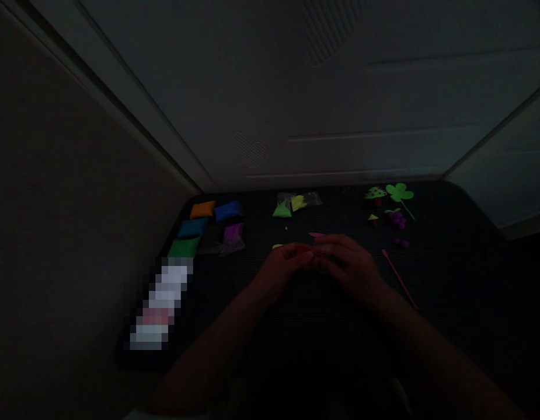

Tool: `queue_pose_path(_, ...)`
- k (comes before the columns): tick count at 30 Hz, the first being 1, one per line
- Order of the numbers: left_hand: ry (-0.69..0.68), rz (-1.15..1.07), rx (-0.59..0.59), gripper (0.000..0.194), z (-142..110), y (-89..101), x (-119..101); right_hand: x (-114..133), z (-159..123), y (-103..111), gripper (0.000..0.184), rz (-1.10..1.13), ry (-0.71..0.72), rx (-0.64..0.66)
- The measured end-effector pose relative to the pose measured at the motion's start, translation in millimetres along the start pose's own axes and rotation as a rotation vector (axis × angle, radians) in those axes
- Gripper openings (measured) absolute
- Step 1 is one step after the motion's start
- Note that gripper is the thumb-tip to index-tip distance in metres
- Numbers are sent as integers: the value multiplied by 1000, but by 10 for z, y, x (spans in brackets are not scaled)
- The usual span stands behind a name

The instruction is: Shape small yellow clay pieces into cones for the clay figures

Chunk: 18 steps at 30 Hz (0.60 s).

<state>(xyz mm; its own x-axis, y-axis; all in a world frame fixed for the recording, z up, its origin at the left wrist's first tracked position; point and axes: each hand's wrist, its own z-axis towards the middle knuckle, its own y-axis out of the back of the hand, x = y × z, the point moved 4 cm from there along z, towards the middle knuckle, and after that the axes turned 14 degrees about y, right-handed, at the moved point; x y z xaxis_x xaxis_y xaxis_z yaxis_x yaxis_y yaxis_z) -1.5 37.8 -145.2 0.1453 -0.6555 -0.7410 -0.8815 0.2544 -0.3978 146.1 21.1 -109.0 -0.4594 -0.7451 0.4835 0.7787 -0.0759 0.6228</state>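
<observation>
My left hand (291, 263) and my right hand (349, 261) meet over the middle of the dark table. Between their bent fingers is a small red clay packet (303, 249), mostly covered; a bit of clear plastic seems to show beside it. Dim light hides the exact grip. Just beyond my fingers lies the end of a pink tool (315, 234). A yellow piece (277, 246) peeks out behind my left hand. To the right of my right hand, a thin pink stick tool (399, 278) lies slanted.
Orange (202, 210), blue (228, 211), teal (193, 227), green (184, 248) and purple (233, 233) clay packets lie at left, above a pixelated object (162, 303). Light green (282, 210) and yellow (298, 202) clay bags sit behind. Far right are a clover (400, 192), mushroom (376, 195) and purple grapes (397, 220).
</observation>
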Motion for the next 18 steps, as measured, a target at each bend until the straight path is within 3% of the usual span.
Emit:
queue_pose_path(7, 1, 53, -18, 23, -2, 11, 9, 5, 19, 4, 15, 25, -15, 30)
queue_pose_path(11, -27, 76, -29, 22, -26, 53, -83, -1, 28, 33, 12, 144, -103, 26)
queue_pose_path(18, -125, -92, -92, 19, -26, 253, -277, -179, -6, 179, 9, 428, -429, -302)
